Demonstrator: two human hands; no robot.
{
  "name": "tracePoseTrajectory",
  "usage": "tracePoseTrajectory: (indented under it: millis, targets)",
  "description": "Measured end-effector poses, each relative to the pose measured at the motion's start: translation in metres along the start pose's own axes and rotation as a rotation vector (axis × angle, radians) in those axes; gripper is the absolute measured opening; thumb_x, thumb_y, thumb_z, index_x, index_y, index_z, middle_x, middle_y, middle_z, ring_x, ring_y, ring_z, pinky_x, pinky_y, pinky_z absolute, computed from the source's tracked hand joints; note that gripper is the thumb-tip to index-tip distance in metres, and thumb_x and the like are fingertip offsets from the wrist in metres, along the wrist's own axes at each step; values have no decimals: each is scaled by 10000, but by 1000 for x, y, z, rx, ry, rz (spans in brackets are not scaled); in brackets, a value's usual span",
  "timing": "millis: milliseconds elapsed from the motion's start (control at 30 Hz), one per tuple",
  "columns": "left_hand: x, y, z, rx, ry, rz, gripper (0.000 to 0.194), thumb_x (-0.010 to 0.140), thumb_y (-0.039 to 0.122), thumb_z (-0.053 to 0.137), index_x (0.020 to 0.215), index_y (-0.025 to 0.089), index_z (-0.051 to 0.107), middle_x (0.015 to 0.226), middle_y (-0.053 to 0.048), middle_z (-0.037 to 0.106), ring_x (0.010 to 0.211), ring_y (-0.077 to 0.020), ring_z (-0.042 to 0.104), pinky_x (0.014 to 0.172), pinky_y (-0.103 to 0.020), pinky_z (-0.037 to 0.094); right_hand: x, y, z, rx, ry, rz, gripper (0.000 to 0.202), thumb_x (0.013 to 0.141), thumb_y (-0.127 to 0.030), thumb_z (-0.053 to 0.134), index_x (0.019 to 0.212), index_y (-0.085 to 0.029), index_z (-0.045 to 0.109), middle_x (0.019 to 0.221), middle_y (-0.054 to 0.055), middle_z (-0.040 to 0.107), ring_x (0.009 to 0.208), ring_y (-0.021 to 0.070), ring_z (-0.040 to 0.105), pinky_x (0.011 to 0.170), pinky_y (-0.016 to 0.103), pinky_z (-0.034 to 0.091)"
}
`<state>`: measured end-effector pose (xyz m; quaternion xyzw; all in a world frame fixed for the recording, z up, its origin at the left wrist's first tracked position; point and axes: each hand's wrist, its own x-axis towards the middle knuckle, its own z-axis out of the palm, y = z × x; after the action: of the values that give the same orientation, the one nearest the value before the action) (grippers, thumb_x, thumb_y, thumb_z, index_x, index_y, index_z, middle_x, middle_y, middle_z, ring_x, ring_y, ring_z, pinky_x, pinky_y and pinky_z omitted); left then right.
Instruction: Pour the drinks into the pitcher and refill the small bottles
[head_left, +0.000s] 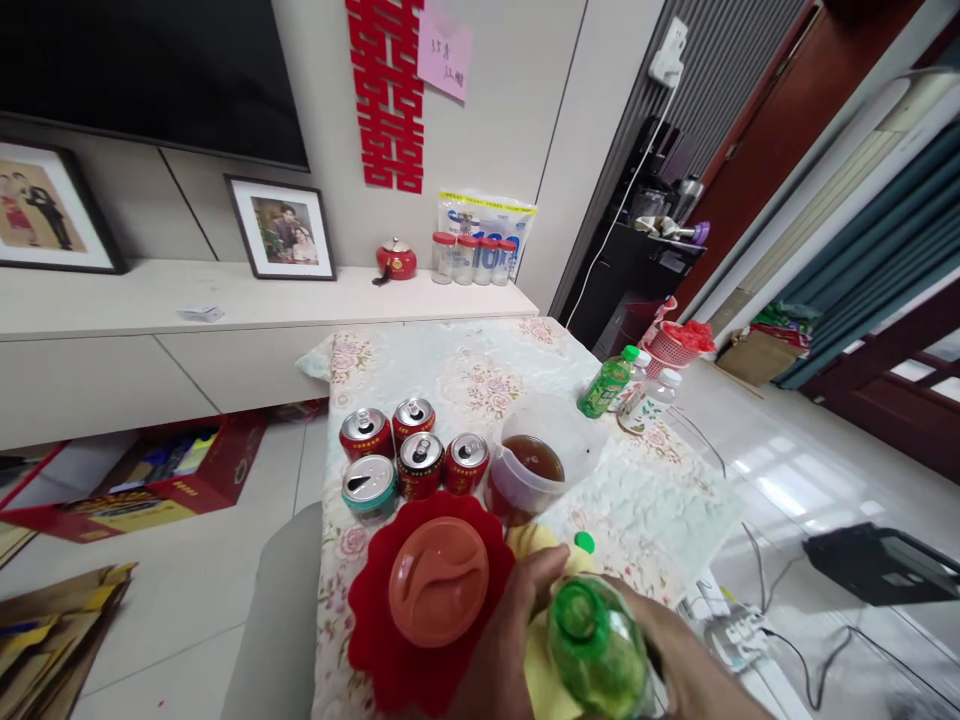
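Note:
A green bottle (600, 650) without a cap, its mouth toward the camera, is between my hands at the bottom. My right hand (679, 650) is wrapped round its right side. My left hand (517, 610) is at its left, fingers curled near the bottle; whether they touch it is unclear. Yellow cloth (544, 670) lies under and beside the bottle, and a green cap (584, 542) rests just beyond. To the left is a red scalloped tray (375, 620) with an orange divided dish (439, 580). A clear tub (517, 490) of brown liquid stands behind.
Several opened cans (420, 465) stand left of the tub. Bottles (607, 383) are at the table's right back edge. A white cabinet (150, 290) with jars (465, 262) runs behind the floral tablecloth (487, 370). Cables and a power strip (735, 635) lie at the right.

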<state>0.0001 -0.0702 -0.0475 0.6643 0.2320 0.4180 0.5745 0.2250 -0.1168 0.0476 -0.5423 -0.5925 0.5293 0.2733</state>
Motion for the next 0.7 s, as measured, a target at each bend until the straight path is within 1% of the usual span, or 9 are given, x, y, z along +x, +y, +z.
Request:
tracePoseTrajectory:
  millis: [33,100,200,333,433,467,533,633,700]
  targets:
    - [-3,-5,2,-48,-4,-50,771,951,537,853,1608,297,528,1546,-194,713,1409,-421,726,1121,-575,669,6,-7,12,76,2,-26,757,715,-500,1035,1395,-287,781,1371,99,735,1166,381,731,980,420,637]
    - [-7,-13,4,-93,-7,-95,828,860,641,903,1557,311,601,1459,-190,757,1369,-465,734,1085,-626,672,16,-17,26,108,-41,-60,740,778,-535,1007,1429,-290,753,1365,93,728,1153,350,725,961,386,625]
    - [-6,-18,6,-169,-18,-108,979,784,795,881,1580,320,567,1389,-183,781,1312,-469,758,1013,-622,696,23,-19,30,118,-41,-97,773,833,-560,951,1499,-264,696,1377,123,708,1175,365,707,925,398,634]
    - [0,-19,16,-344,-9,-137,1078,778,883,819,1604,274,488,1408,-216,752,1287,-443,766,1022,-613,681,24,-16,27,197,-54,-91,751,800,-497,994,1459,-276,710,1391,101,697,1311,391,653,1155,478,541]
    - [2,-14,19,-461,-5,-113,1083,766,895,824,1573,260,478,1370,-218,757,1179,-406,812,986,-596,691,25,-22,28,187,-20,-99,688,779,-475,994,1385,-264,745,1419,100,677,1362,385,612,1183,464,513]
    - [1,-11,18,-432,-28,-117,1049,799,894,800,1576,266,479,1364,-211,758,1160,-393,821,997,-599,689,25,-23,28,181,-8,-90,682,787,-508,977,1377,-254,748,1408,107,678,1346,381,617,1162,458,528]
    - [-1,-5,11,-203,-35,-118,927,887,853,749,1575,279,513,1316,-193,780,1129,-378,836,996,-594,697,25,-25,31,170,18,-70,722,801,-624,941,1380,-243,742,1336,115,700,1212,357,672,1069,445,579]
    - [-5,2,0,57,-6,-91,768,921,697,831,1548,330,581,1269,-152,810,1186,-388,826,1020,-557,705,26,-25,34,197,25,-49,805,769,-734,939,1388,-259,739,1258,103,724,977,303,710,1037,463,596]
    - [-5,3,-2,167,19,-44,712,929,540,888,1549,353,591,1273,-133,821,1222,-387,818,1024,-525,716,27,-26,35,243,32,-35,789,739,-709,976,1356,-267,759,1280,101,724,1047,333,717,1091,482,576]
